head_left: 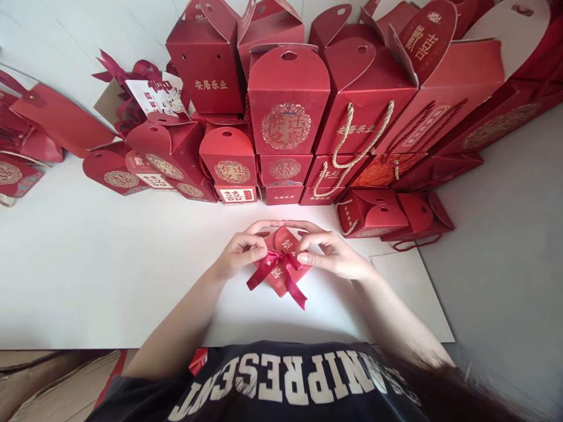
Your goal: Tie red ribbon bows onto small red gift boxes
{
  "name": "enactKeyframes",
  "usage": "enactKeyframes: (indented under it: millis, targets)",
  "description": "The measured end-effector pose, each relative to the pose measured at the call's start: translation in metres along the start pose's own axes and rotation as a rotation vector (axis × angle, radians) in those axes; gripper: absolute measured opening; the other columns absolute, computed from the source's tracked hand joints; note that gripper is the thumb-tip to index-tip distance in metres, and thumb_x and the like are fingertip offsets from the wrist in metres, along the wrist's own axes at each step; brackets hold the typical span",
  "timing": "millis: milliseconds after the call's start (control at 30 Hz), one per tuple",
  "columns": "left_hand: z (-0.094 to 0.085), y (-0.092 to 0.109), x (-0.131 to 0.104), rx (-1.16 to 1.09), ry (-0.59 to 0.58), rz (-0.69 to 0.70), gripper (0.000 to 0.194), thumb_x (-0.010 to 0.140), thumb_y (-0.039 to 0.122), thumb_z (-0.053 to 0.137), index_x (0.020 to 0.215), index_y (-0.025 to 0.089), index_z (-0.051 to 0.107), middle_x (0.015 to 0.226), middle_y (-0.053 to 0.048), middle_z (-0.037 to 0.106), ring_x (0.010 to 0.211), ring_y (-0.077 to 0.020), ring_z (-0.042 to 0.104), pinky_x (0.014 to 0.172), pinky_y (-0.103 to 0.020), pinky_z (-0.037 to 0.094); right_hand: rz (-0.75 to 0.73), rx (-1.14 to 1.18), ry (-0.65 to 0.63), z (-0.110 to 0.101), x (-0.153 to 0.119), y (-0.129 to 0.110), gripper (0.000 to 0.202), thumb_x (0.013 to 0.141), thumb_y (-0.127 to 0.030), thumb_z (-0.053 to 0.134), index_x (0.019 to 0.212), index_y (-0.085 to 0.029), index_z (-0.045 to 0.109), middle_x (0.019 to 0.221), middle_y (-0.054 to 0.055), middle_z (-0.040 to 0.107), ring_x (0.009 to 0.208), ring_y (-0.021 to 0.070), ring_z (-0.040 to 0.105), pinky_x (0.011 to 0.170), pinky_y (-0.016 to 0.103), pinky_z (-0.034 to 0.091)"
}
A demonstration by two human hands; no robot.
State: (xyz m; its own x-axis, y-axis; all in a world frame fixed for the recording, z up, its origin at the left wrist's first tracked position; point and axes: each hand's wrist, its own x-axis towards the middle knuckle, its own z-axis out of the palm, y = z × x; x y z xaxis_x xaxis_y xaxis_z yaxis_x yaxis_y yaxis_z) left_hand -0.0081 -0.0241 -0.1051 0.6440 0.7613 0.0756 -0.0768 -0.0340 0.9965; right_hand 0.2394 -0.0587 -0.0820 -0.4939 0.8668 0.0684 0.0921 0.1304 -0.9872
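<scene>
A small red gift box with gold lettering rests on the white table in front of me. Across its top, a dark pink ribbon is tied in a bow, its two tails hanging toward me. My left hand pinches the bow's left loop between thumb and finger. On the other side, my right hand pinches the right loop. Both hands curve around the back of the box, with fingertips meeting behind it.
Stacked red gift boxes line the table's back against the wall. Two small boxes with rope handles stand at the right. A holder of loose ribbons and red bags sit at the left. Cardboard lies below the white table's front edge.
</scene>
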Motion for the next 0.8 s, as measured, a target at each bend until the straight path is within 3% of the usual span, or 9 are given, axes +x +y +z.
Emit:
enactKeyframes:
  millis: [167,300,433,567,800]
  targets:
    - [-0.001,0.003,0.000,0.058,0.034,0.007,0.032,0.088,0.037,0.064,0.063,0.017,0.067,0.139,-0.009,0.055,0.133,-0.0309,0.048,0.116,-0.051,0.034,0.002,-0.072,0.041,0.000,-0.002,-0.002,0.018,0.088,-0.040,0.066,0.080,-0.024,0.071,0.146,0.004,0.050,0.140,0.0262,0.041,0.117,0.049,0.031]
    - [-0.002,0.003,-0.001,0.044,0.028,0.017,0.032,0.089,0.035,0.063,0.063,0.016,0.066,0.138,-0.010,0.055,0.134,-0.0306,0.047,0.115,-0.050,0.035,-0.035,-0.166,0.025,0.003,-0.003,-0.007,0.013,0.082,-0.037,0.074,0.085,-0.025,0.073,0.148,0.004,0.047,0.141,0.0271,0.039,0.118,0.049,0.028]
    - [-0.008,0.003,-0.003,-0.002,-0.056,0.011,0.033,0.089,0.037,0.063,0.064,0.016,0.065,0.140,-0.011,0.052,0.136,-0.0332,0.044,0.115,-0.052,0.033,-0.014,-0.047,0.012,0.003,-0.002,-0.005,0.010,0.087,-0.033,0.069,0.084,-0.024,0.071,0.146,0.004,0.049,0.139,0.0241,0.042,0.118,0.046,0.029]
    - [-0.012,0.007,-0.003,-0.010,-0.135,0.011,0.022,0.086,0.030,0.067,0.070,0.016,0.065,0.142,-0.011,0.050,0.139,-0.0331,0.040,0.117,-0.051,0.030,0.023,0.078,0.049,0.000,0.001,0.007,0.019,0.091,-0.035,0.063,0.077,-0.022,0.068,0.144,0.005,0.052,0.138,0.0245,0.044,0.114,0.045,0.034]
    - [-0.002,0.007,-0.001,0.109,-0.031,0.000,0.018,0.089,0.026,0.063,0.074,0.016,0.062,0.139,-0.011,0.050,0.136,-0.0303,0.044,0.118,-0.051,0.027,0.025,0.111,0.045,0.000,0.003,0.012,0.030,0.095,-0.038,0.056,0.076,-0.021,0.070,0.146,0.005,0.050,0.140,0.0242,0.042,0.116,0.043,0.031]
